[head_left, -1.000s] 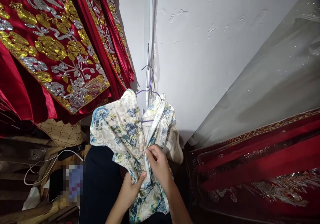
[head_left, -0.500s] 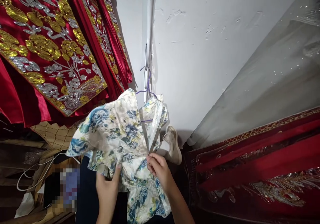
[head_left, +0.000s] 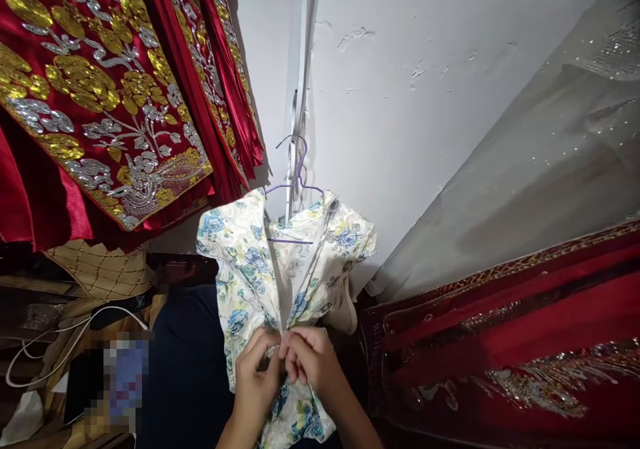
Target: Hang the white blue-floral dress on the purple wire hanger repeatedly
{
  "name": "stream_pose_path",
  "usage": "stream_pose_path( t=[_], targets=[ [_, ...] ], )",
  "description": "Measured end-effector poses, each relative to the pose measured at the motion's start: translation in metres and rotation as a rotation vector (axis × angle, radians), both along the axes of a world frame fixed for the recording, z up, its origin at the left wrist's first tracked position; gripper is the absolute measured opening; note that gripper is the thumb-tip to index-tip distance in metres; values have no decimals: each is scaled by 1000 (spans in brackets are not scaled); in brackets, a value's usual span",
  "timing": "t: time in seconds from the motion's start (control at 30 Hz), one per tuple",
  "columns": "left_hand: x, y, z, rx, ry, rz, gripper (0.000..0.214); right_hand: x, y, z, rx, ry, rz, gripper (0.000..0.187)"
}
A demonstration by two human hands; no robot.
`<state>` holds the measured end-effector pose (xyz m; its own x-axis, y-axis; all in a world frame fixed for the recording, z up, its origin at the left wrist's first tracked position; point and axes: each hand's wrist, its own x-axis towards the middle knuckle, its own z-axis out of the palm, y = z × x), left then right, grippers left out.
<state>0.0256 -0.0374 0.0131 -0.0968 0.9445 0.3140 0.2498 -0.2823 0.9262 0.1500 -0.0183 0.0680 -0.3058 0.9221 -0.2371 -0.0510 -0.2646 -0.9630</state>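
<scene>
A white dress point(head_left: 245, 249) with blue and yellow flowers hangs on a purple wire hanger point(head_left: 295, 185). Its front or back opening gapes in a V from the neck, and what looks like a zip runs along the edges. At the bottom of that V, my left hand point(head_left: 257, 369) pinches the fabric beside the opening. My right hand point(head_left: 307, 359) is closed at the same spot, fingertips touching the left ones. Whether a zip pull sits between the fingers is hidden.
Red garments point(head_left: 130, 102) with gold and silver sequins hang at upper left. A pale shoe point(head_left: 345, 312) stands behind the dress against the white wall point(head_left: 380, 135). Sheer grey fabric point(head_left: 525, 169) and a red embroidered garment point(head_left: 500, 342) fill the right. A white cable point(head_left: 115, 307) loops at left.
My left hand has moved right and up from the dress's side to join my right hand at the opening. The dress has turned to face me, its shoulders spread out evenly.
</scene>
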Motion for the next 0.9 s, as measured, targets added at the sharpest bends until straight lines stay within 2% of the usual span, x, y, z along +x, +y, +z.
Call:
stream_pose_path(
  t=[0.07,0.17,0.23,0.3,0.33,0.4,0.47,0.53,0.63,0.67,0.73,0.8,0.83,0.9],
  targets=[
    [-5,0,0,-38,-6,-49,28,2,24,24,48,9,-70,36],
    [-12,4,-5,-92,43,-102,30,8,70,83,159,83,-207,29],
    [-19,11,-9,-97,114,-149,32,10,96,123,234,221,-286,23],
    [-26,22,-10,-88,184,-185,29,9,109,148,299,303,-368,23],
    [-28,28,-8,-87,213,-199,25,7,110,153,328,313,-374,24],
    [-31,38,4,-81,252,-230,13,1,104,150,366,273,-337,27],
    [-31,49,30,-22,264,-254,19,-5,91,138,368,209,-296,29],
    [-30,60,67,130,231,-198,33,-9,79,127,364,149,-287,30],
    [-27,80,130,432,166,19,37,-11,69,127,432,80,-267,30],
    [-25,87,148,504,209,42,36,-12,69,130,463,68,-251,30],
    [-21,97,180,572,340,-22,22,-12,72,135,512,70,-240,29],
    [-19,100,203,614,426,-60,15,-12,78,130,533,61,-283,28],
    [-21,99,212,639,423,-31,14,-11,81,124,530,39,-312,28],
    [-34,96,224,704,285,136,12,-9,84,106,492,-14,-343,27]
  ],
)
